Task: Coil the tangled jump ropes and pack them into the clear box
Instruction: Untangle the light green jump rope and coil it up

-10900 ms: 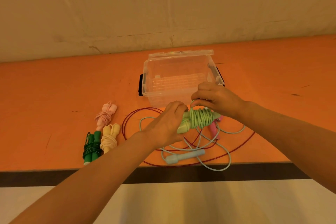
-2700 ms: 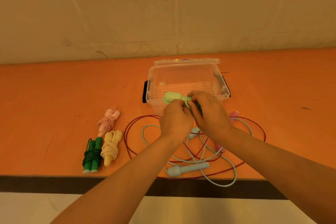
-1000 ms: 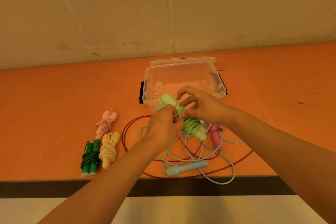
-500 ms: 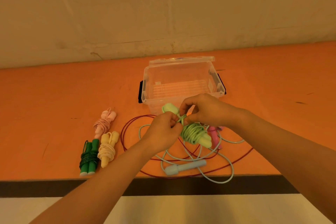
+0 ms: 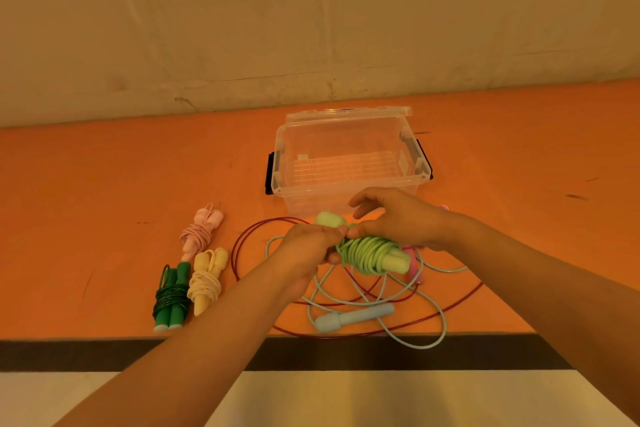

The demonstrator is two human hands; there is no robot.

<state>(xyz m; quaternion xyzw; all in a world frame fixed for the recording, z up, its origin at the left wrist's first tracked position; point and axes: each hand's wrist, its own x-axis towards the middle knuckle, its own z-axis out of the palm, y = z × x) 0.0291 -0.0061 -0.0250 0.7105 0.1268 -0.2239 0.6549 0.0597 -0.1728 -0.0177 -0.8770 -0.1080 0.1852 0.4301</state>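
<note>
Over the orange worktop (image 5: 104,191), a person's left hand (image 5: 304,250) and right hand (image 5: 398,222) pinch the cord end of a light green jump rope (image 5: 367,253), now wound tight round its two handles and held just in front of the clear box (image 5: 346,163); seconds earlier the same cord was being looped, so the bundle looks close to tied off. Three finished bundles, pink (image 5: 199,232), yellow (image 5: 206,282) and dark green (image 5: 171,296), lie together at left, while a pale blue rope (image 5: 353,317) and a red cord (image 5: 381,329) remain tangled beneath the hands. The box holds nothing yet. The knot itself sits hidden between the fingertips, and a pink handle (image 5: 414,265) is mostly covered by the green bundle
</note>
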